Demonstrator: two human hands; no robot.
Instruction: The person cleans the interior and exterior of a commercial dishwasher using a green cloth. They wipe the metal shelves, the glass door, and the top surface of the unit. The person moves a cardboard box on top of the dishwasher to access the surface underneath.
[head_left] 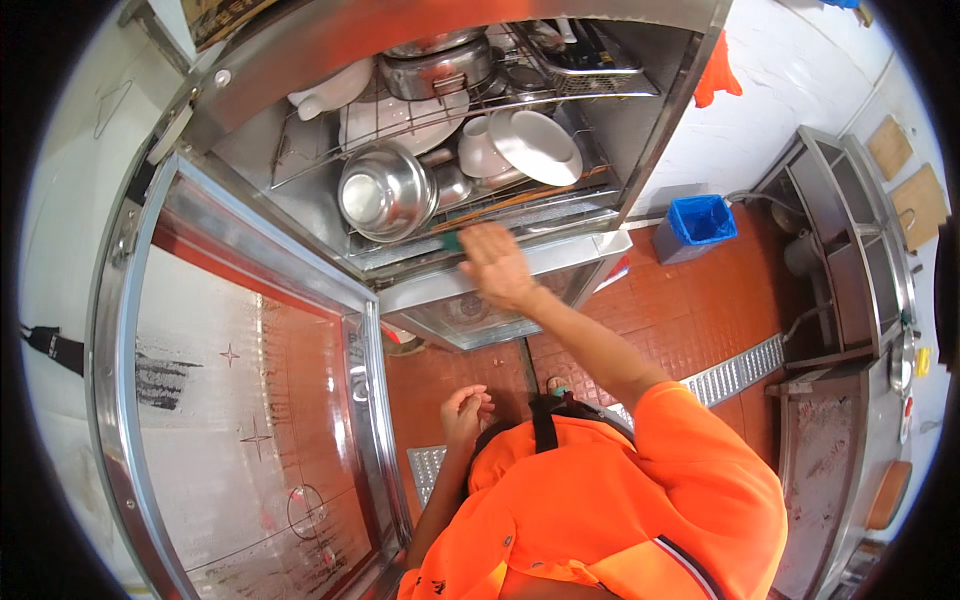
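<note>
Risk 1: the right hand (pixel 492 268) works with a green pad (pixel 453 241) at the cabinet's front ledge (pixel 410 262), just below the lower rack (pixel 335 238). A stroke that runs too high could, I judge, knock the steel bowls (pixel 385 192), which lie tipped on their side near the rack's front. Cause: little room between knuckles and ware.

Risk 2: the white plate (pixel 537 148) stands tilted beside the cup (pixel 482 150). A jolt to the rack might start it sliding; breakage likely if it reached the floor (pixel 640 310).

Risk 3: the glass door (pixel 250 370) stands open on the left, near the left forearm. A sideways step or turn could bump it.

Pose: the 2 hands are well apart. Right arm reaches up and forward from the orange sleeve, elbow slightly bent, palm down, fingers nearly straight and pointing left over the pad. Pad mostly covered; cannot tell whether it is gripped or only pressed. Left hand (pixel 468 412) is low in front of the body, fingers loosely curled, no object visible in it; palm partly hidden.
</note>
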